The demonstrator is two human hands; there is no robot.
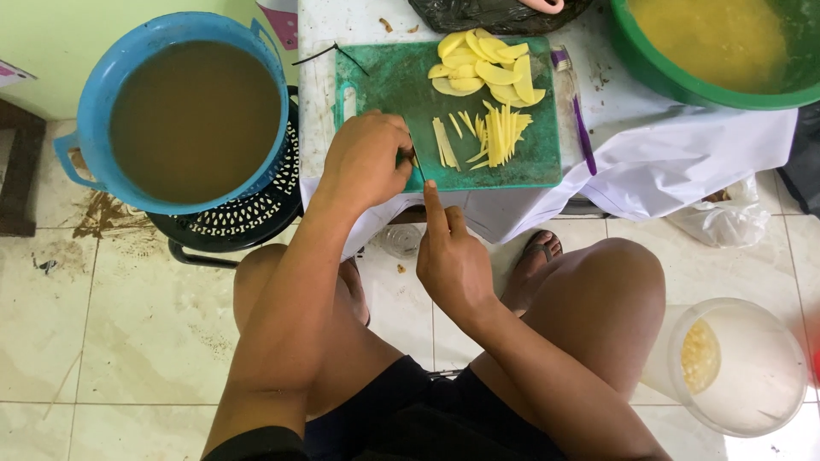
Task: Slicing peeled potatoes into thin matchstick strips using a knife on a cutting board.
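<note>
The left hand (366, 162) was curled shut on something small at the green cutting board's (384, 85) near edge. The right hand (451, 256) gripped a knife (418, 166). Some yellow slices (483, 68) were already thin sticks (495, 137); a pile stayed uncut.

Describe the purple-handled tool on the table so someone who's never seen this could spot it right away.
Start at the green cutting board on the white table. Just off the board's right edge lies a slim purple-handled tool, pointing toward the person. It is the only purple thing there, unlike the yellow slices and yellow strips on the board.
</note>
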